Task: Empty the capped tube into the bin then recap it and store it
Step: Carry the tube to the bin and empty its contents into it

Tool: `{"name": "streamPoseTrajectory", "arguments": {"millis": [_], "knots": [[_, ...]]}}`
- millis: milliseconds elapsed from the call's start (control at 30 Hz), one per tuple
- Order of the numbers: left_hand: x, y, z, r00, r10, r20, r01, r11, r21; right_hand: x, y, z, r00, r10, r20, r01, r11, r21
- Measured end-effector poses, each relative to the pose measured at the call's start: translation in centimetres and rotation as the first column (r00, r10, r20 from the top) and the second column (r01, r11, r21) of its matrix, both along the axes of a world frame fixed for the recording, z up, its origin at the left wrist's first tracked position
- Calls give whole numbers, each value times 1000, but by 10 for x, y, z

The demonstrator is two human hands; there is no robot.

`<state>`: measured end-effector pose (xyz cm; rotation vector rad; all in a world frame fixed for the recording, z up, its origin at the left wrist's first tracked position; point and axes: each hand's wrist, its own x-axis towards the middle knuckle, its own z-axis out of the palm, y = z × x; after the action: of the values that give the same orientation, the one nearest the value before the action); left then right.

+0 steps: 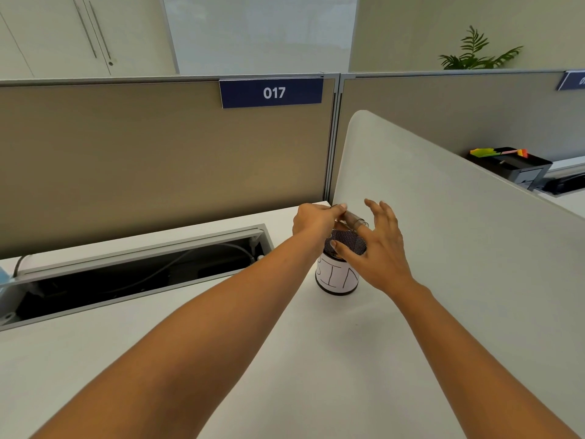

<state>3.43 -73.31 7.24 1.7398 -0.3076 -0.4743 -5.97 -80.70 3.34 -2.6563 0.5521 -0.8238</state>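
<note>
Clear tube (355, 220) lies tilted over the labelled mesh bin (337, 282).

Bright, diffuse indoor light fills the scene, soft and free of glare. The smooth white desk top (316, 359) shows only faint shadows beside the bare forearms (205, 327) — the recessed black cable trough (126, 280) stays dim. Wide-angle distortion bows the tan fabric partition wall (126, 153) near the edges; the small clear plastic tube (356, 220) looks slightly blurred.
</note>
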Motion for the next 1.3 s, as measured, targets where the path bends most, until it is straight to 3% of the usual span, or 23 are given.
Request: {"name": "streamPoseTrajectory", "arguments": {"millis": [233,667,967,1300], "knots": [[1,0,-1,999,-42,-8,42,999,27,3,4,3,997,-66,-34,65,997,-31],[1,1,1,997,22,71,-25,999,37,-7,4,7,1000,-7,-24,9,998,68],[5,9,0,968,89,233,-101,994,44,-21,5,-11,998,10,-56,-7,998,64],[-4,13,1,956,-8,293,-17,996,83,-16,8,-1,983,-37,177,4,983,184]]}}
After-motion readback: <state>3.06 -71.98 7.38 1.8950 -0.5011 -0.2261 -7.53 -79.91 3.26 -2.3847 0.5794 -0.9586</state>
